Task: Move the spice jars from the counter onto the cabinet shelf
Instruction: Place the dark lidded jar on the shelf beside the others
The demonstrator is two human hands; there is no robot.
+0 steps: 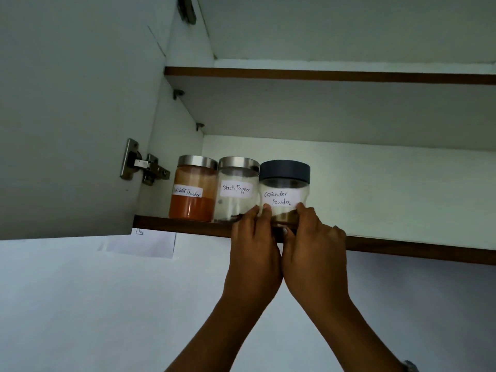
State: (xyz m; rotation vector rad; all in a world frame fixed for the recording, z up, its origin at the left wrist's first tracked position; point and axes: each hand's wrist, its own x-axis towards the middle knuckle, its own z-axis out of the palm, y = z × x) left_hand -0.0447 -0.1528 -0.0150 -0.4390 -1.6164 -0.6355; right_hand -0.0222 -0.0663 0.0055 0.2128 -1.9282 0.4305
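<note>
White laminate wall cabinet (349,170), door (67,116) swung open on the left, and all the action is on the brown-edged lower shelf (188,229). Three jars sit in a row at its near edge, towards the left end. First is a clear glass chilli powder jar (192,194), orange-red inside with a steel lid. Just right of it is a clear, steel-lidded black pepper jar (236,191). Tight against that is the clear coriander jar (283,189) with a dark grey lid.

Both hands are grasping the coriander jar low down, left hand (253,237) on its left side, right hand (315,237) on its right, fingers wrapped round the base. It's right at the shelf lip, and I can't tell if the base is fully down.

Risk imo: let go while it overhangs and it tips off towards the person. Shove it left too hard and it bumps the pepper into the chilli.
</note>
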